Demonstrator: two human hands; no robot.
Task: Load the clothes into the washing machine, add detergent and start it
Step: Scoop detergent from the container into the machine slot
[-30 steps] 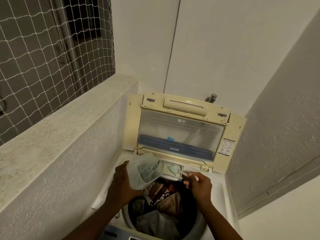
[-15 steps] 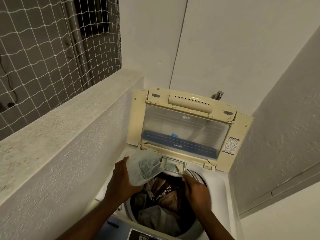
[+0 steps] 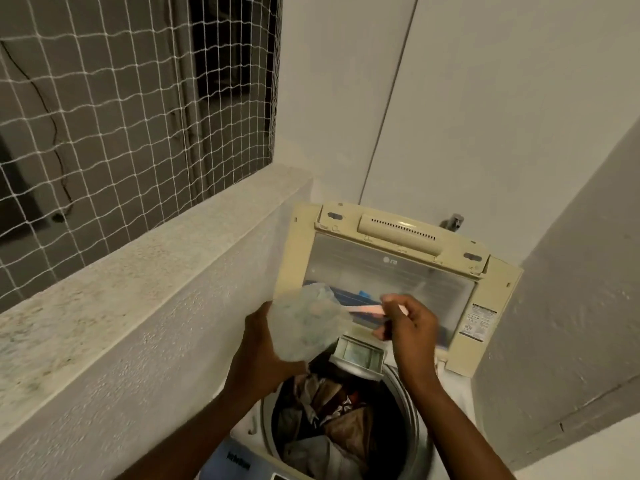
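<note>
Cream lid (image 3: 491,306), white net (image 3: 121,116) grid, brown/grey clothes (image 3: 332,424).

Only two arms of the person are in view, and they come in from the near edge. Both forearms are bare up to the place where the picture cuts them; no sleeve, cuff or glove covers them. The left hand (image 3: 258,355) is bare, and no ring or band shows on its wrist. The right hand (image 3: 408,329) is bare too, with short, plain nails on the fingers (image 3: 389,301). Some motion blur softens the right fingertips.
</note>
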